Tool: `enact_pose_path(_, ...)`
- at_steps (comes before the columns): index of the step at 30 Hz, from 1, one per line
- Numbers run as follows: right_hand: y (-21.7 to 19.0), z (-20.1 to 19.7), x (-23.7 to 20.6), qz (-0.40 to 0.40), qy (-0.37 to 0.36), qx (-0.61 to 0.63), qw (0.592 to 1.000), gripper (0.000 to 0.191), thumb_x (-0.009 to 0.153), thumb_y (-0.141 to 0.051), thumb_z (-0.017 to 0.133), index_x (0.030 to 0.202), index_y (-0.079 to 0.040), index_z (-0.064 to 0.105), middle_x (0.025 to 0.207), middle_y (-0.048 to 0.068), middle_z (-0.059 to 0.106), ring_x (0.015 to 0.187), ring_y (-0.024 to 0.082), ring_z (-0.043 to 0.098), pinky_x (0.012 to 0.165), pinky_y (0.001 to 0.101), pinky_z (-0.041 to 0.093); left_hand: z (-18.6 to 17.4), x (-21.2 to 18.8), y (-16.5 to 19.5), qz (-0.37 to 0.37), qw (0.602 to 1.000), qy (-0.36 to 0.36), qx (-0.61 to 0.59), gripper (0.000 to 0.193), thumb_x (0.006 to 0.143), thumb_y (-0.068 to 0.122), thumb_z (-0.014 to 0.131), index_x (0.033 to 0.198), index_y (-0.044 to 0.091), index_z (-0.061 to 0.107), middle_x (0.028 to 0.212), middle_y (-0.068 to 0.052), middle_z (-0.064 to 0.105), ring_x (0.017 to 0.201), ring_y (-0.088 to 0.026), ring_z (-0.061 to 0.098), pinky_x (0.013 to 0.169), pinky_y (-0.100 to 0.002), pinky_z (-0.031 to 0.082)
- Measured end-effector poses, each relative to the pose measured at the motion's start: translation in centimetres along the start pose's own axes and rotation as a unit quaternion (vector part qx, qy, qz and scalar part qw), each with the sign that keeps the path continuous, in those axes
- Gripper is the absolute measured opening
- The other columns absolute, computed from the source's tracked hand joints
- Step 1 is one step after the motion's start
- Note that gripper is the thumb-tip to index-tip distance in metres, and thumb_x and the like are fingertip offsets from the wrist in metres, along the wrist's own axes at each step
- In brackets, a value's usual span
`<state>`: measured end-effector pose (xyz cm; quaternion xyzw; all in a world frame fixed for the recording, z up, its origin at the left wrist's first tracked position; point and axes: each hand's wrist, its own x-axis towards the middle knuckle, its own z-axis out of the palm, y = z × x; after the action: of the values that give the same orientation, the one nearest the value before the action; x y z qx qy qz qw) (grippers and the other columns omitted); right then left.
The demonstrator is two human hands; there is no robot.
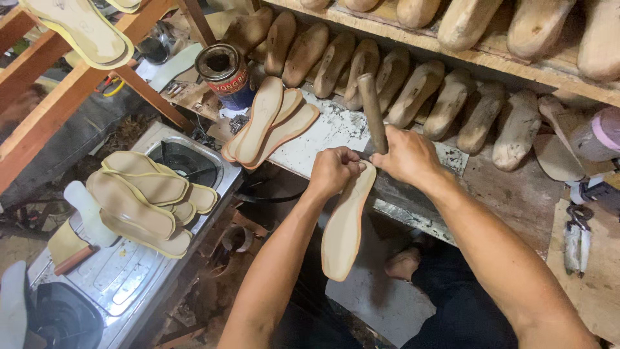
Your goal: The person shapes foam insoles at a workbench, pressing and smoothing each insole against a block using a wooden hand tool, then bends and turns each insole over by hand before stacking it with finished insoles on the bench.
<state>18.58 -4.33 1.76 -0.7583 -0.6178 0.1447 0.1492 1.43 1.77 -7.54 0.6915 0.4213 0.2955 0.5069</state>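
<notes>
My left hand (333, 169) grips the top end of a tan shoe insole (343, 226) that hangs down over the edge of the workbench (323, 139). My right hand (407, 155) is closed round a tool with a thick wooden handle (372, 111) that points up and away; its working end meets the insole's top edge, hidden between my hands. Three more tan insoles (268, 123) lie stacked on the bench to the left of my hands.
A row of wooden shoe lasts (413, 90) lines the bench's back, more on the shelf above. An open glue tin (225, 72) stands at left. Yellow-edged insoles (145, 200) are piled on a metal stove top. Pincers (577, 236) lie at right.
</notes>
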Motion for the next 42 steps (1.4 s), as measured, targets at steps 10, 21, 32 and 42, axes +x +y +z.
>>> enact_pose_path(10, 1.2, -0.2, -1.4, -0.058, -0.008, -0.091, 0.994, 0.048, 0.076, -0.038, 0.081, 0.106, -0.006, 0.062, 0.08, 0.022, 0.071, 0.08, 0.044, 0.069, 0.073, 0.0555, 0.054, 0.0, -1.6, 0.6, 0.017, 0.993, 0.056, 0.101, 0.038, 0.078, 0.027, 0.086, 0.1, -0.001, 0.074, 0.081, -0.017, 0.073, 0.073, -0.026, 0.07, 0.069, -0.038, 0.055)
enact_pose_path(21, 1.2, 1.2, -1.2, 0.045, -0.003, 0.025, 0.999, 0.043, 0.074, -0.033, 0.078, 0.111, -0.014, 0.065, 0.074, 0.015, 0.072, 0.071, 0.038, 0.073, 0.07, 0.0516, 0.056, -0.2, -2.9, 2.5, -0.037, 0.999, 0.032, -0.002, 0.031, 0.082, 0.023, 0.077, 0.106, 0.002, 0.076, 0.089, -0.015, 0.079, 0.079, -0.024, 0.076, 0.072, -0.038, 0.058)
enact_pose_path(32, 2.2, -0.4, -1.2, -0.07, -0.018, -0.06, 0.996, 0.045, 0.074, -0.037, 0.083, 0.098, -0.005, 0.063, 0.076, 0.02, 0.069, 0.076, 0.043, 0.068, 0.07, 0.0537, 0.053, -0.8, -3.3, 3.9, -0.038, 0.992, 0.049, 0.114, 0.035, 0.078, 0.029, 0.083, 0.097, 0.001, 0.075, 0.082, -0.019, 0.075, 0.075, -0.029, 0.074, 0.071, -0.041, 0.056)
enact_pose_path(42, 2.0, 0.9, 0.6, -0.104, 0.021, -0.046, 0.993, 0.044, 0.075, -0.038, 0.083, 0.095, -0.005, 0.062, 0.072, 0.021, 0.067, 0.074, 0.045, 0.067, 0.067, 0.0552, 0.052, -0.8, -2.0, 2.3, 0.102, 0.982, 0.038, 0.157, 0.028, 0.077, 0.035, 0.082, 0.092, 0.01, 0.079, 0.085, -0.015, 0.075, 0.078, -0.035, 0.072, 0.07, -0.046, 0.055)
